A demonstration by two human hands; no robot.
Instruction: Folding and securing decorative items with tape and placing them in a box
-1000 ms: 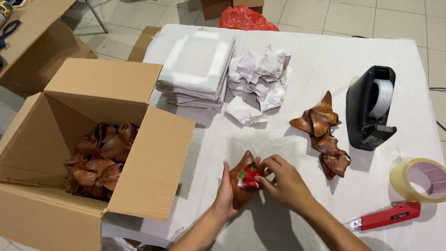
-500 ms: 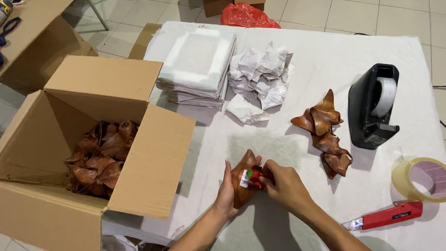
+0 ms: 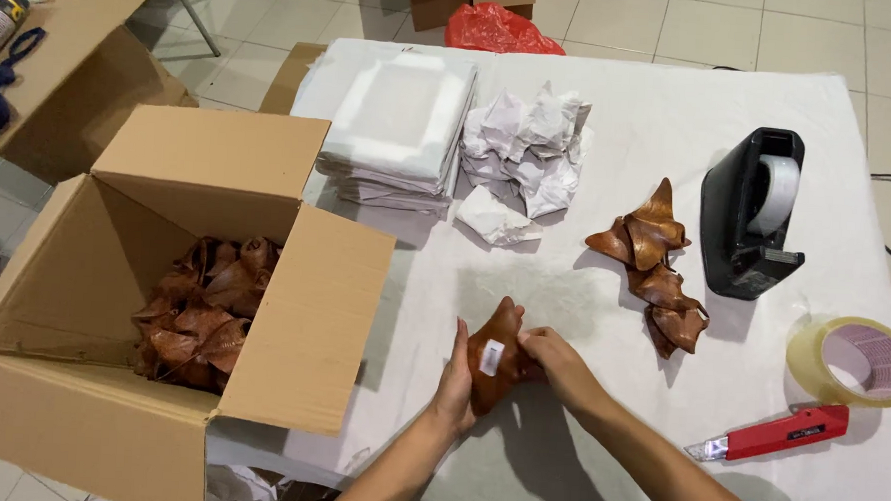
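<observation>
1. White paper covers the worktop [image 3: 611, 138], which stands on a pale tiled floor [image 3: 676, 20].
2. Both hands meet near the worktop's front edge around a brown leaf-shaped piece [image 3: 496, 355] that bears a small white sticker.
3. Left hand [image 3: 455, 381] cups the piece from its left side, fingers curled up along it, holding it upright.
4. Right hand [image 3: 559, 364] grips the piece from the other side, fingertips pressed against its edge.
5. Beyond the right hand lies a small cluster of brown leaf pieces [image 3: 653, 265], apart from the held one.
6. Farther right of that hand sit a black tape dispenser [image 3: 750, 214], a roll of clear tape [image 3: 854, 361] and a red box cutter [image 3: 773, 435].
7. Straight ahead of the hands lie crumpled white paper [image 3: 525, 149] and a stack of white sheets [image 3: 396, 128].
8. Left of the left hand stands an open cardboard box [image 3: 153, 288], with more brown leaf pieces [image 3: 203, 310] heaped inside.
</observation>
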